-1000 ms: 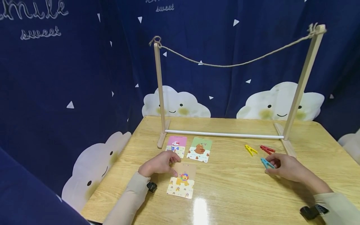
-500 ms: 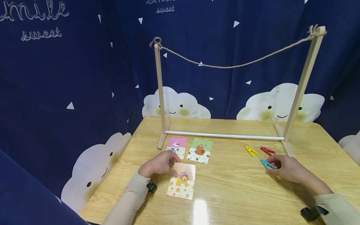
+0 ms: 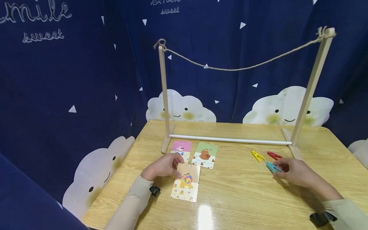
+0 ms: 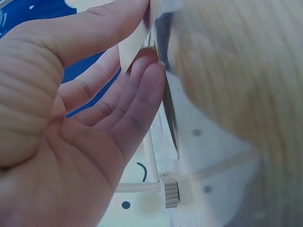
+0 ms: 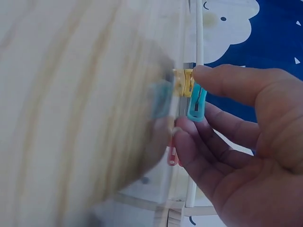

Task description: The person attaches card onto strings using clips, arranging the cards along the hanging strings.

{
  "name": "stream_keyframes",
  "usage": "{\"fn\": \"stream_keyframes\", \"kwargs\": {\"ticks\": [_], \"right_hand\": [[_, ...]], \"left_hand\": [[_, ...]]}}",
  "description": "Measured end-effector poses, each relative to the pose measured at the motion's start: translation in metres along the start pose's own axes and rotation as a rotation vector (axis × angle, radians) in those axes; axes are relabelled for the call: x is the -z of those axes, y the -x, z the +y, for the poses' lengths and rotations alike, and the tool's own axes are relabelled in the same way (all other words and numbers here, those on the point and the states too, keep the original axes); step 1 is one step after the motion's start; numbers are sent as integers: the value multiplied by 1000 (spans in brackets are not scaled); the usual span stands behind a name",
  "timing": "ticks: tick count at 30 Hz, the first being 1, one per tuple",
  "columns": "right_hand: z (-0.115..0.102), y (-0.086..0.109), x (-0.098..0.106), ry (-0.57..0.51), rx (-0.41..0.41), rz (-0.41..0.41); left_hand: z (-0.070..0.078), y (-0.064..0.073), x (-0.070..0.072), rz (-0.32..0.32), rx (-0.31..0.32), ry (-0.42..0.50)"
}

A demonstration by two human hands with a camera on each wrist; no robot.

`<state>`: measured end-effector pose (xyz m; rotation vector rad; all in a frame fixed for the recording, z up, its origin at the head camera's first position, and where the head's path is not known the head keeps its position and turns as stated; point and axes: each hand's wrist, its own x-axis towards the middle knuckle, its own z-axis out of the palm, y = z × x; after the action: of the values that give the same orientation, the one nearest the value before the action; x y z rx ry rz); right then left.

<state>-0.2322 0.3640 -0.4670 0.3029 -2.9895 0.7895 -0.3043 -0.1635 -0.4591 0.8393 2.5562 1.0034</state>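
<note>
My left hand pinches the upper left corner of a lion picture card, its top end tipped up off the wooden table. In the left wrist view the card's corner shows between thumb and fingers. On the right, my right hand holds a light blue clothespin between thumb and fingers. Just beyond it lie a yellow clothespin and a red clothespin. A pink card, partly behind my left hand, and a green bear card lie farther back.
A wooden stand spans the back of the table, with a left post, a right post and a white rod low between them. A slack twine line joins the post tops. Behind hangs a dark blue curtain.
The lion card's top end has risen from the table in my left fingers. My right hand, with the blue clothespin, has barely moved.
</note>
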Motion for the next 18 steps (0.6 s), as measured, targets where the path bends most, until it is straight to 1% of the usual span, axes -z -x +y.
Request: {"fn": "stream_keyframes", "kwargs": {"ticks": [4, 6, 10, 13, 18], "right_hand": [[-1, -2, 4, -3, 0, -11], [-1, -2, 6, -9, -4, -17], [-3, -3, 7, -13, -12, -15], [-3, -4, 8, -11, -4, 2], [-6, -5, 11, -19, 11, 26]], "left_hand": [[2, 1, 2, 14, 2, 14], [3, 2, 3, 27, 14, 25], [2, 2, 5, 47, 26, 66], [1, 1, 7, 56, 15, 91], [-2, 0, 13, 80, -29, 130]]}}
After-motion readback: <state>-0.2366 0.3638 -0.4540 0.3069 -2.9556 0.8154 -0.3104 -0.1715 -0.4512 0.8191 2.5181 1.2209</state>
